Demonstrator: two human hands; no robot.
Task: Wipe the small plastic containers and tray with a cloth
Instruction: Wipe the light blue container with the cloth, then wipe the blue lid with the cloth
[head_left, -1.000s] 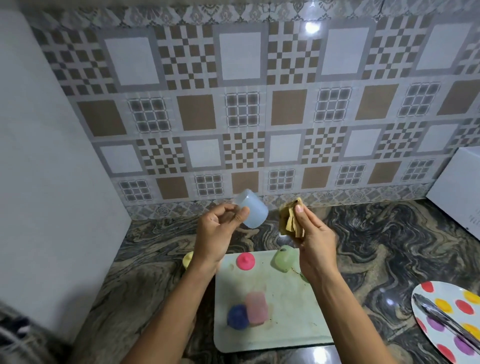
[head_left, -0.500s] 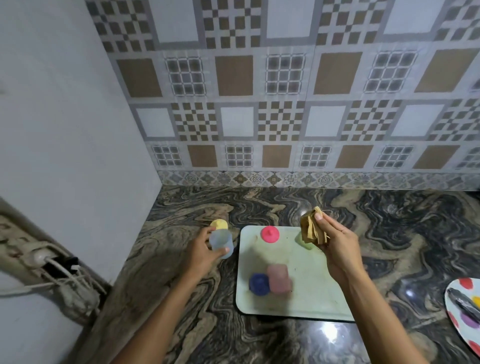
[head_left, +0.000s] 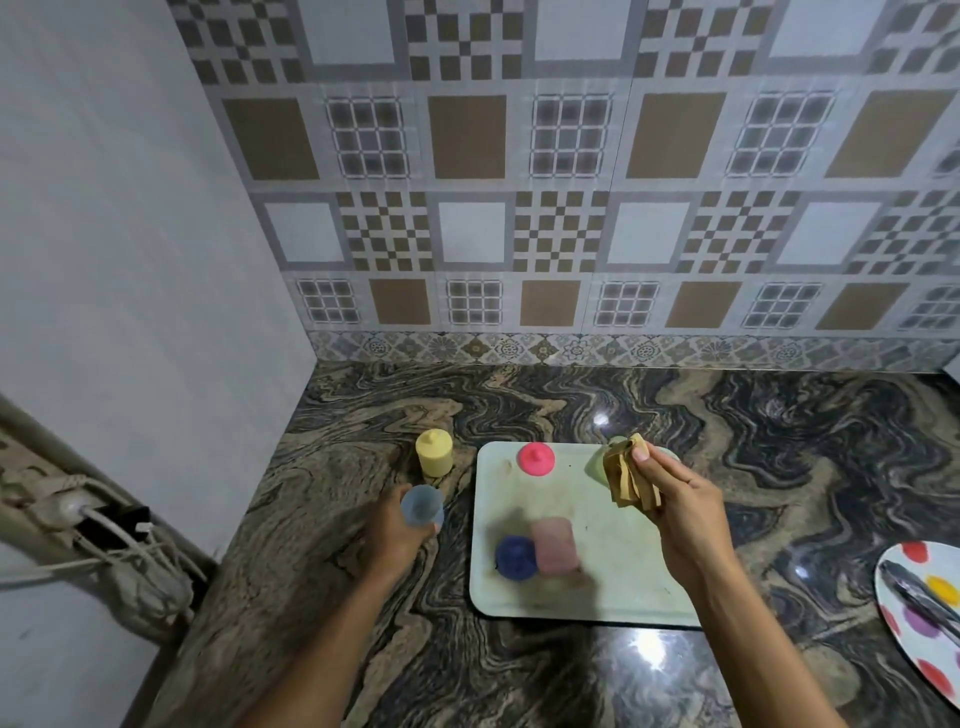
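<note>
A pale blue container (head_left: 422, 506) in the left hand (head_left: 395, 530)'s grip, a yellow container (head_left: 434, 453) just beyond. The right hand (head_left: 680, 509) pinches a tan cloth (head_left: 628, 478) over a mint-green tray (head_left: 613, 571). The counter (head_left: 779, 467) swirls black and gold, and the plate (head_left: 914, 613) is polka-dotted.

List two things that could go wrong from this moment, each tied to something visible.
1. The left hand holds the blue cup close to the yellow container; setting it down carelessly might knock that over.
2. The right hand pinches the cloth near the green container on the tray; a low sweep could tip it.
</note>
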